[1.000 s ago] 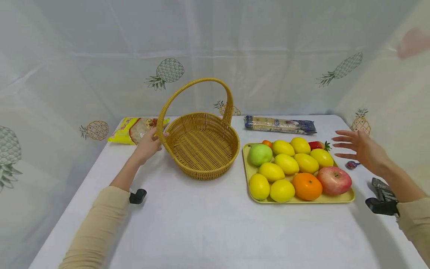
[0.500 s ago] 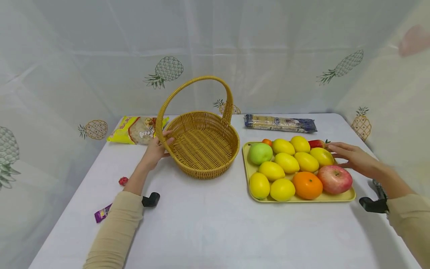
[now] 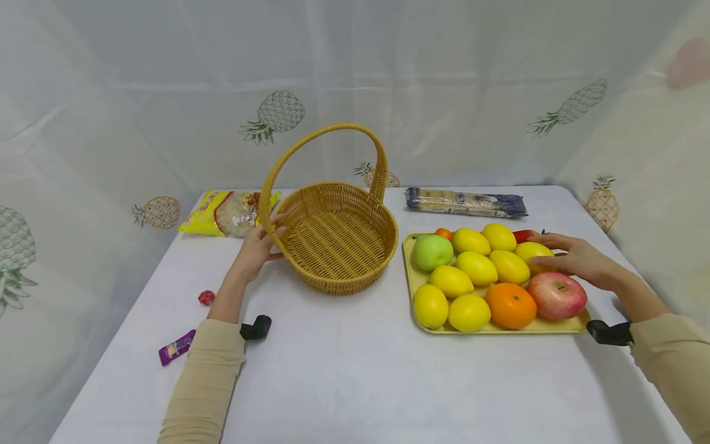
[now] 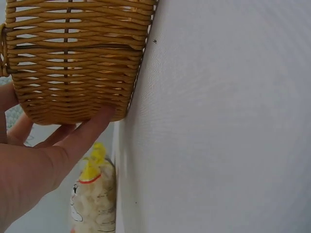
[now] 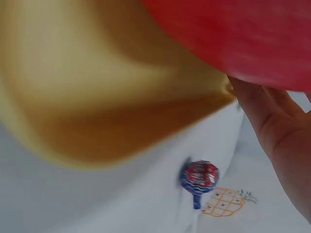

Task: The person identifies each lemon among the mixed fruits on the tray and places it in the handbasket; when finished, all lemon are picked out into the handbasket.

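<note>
A woven basket [image 3: 337,243] with a tall arched handle stands at the middle of the table. My left hand [image 3: 256,250] holds its left side, fingers at the rim by the handle's foot. The left wrist view shows the thumb against the lower wall of the basket [image 4: 80,63]. On the right, my right hand [image 3: 579,259] grips a yellow lemon [image 3: 531,254] at the back right of a yellow tray [image 3: 554,328]. In the right wrist view the red apple [image 5: 252,39] covers the fingertips and the lemon.
Several other lemons, a green apple [image 3: 433,251], an orange [image 3: 511,306] and a partly hidden strawberry [image 3: 523,235] lie on the tray. Behind it is a noodle pack [image 3: 466,202]. A yellow snack bag [image 3: 224,214], red candy [image 3: 206,297] and purple packet [image 3: 177,347] lie left; a lollipop [image 5: 200,175] lies right.
My right hand has come left and down from beside the tray onto the lemon. My left hand has shifted slightly right and settled against the basket, which has stayed in place.
</note>
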A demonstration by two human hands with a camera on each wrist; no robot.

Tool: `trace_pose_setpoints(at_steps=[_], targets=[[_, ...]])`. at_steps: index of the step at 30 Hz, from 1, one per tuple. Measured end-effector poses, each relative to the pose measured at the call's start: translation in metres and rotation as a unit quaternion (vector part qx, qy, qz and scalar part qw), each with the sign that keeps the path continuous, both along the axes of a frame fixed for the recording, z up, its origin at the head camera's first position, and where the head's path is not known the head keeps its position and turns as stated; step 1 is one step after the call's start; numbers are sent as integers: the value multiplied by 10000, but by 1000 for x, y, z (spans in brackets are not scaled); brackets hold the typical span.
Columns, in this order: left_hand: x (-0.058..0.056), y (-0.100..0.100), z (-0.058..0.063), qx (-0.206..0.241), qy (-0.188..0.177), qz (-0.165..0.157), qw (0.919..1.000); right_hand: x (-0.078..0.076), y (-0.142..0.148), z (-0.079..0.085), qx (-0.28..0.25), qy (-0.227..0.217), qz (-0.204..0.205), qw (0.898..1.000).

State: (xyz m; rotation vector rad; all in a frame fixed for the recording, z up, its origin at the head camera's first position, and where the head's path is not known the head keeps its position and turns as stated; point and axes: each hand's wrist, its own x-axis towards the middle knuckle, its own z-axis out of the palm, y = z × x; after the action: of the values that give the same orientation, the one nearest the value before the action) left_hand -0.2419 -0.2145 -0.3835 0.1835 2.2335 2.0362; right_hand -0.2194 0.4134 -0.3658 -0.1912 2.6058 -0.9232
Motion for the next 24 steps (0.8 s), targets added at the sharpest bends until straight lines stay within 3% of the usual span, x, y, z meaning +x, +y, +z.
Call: trace_pose_setpoints(at_steps=[6, 11, 18, 24], targets=[[1, 4, 3, 58, 45, 78, 9999, -3, 4, 28, -296, 273, -173, 9990], [-2, 6, -2, -19, 168, 153, 9997, -12, -11, 54, -1135, 514, -100, 9922], [-4, 6, -3, -36, 180, 198, 9996, -27, -83, 71, -1952, 276, 132, 9803], [-2, 3, -6, -73, 111, 298, 9995, -44, -162, 72, -2558, -387, 398, 9651]])
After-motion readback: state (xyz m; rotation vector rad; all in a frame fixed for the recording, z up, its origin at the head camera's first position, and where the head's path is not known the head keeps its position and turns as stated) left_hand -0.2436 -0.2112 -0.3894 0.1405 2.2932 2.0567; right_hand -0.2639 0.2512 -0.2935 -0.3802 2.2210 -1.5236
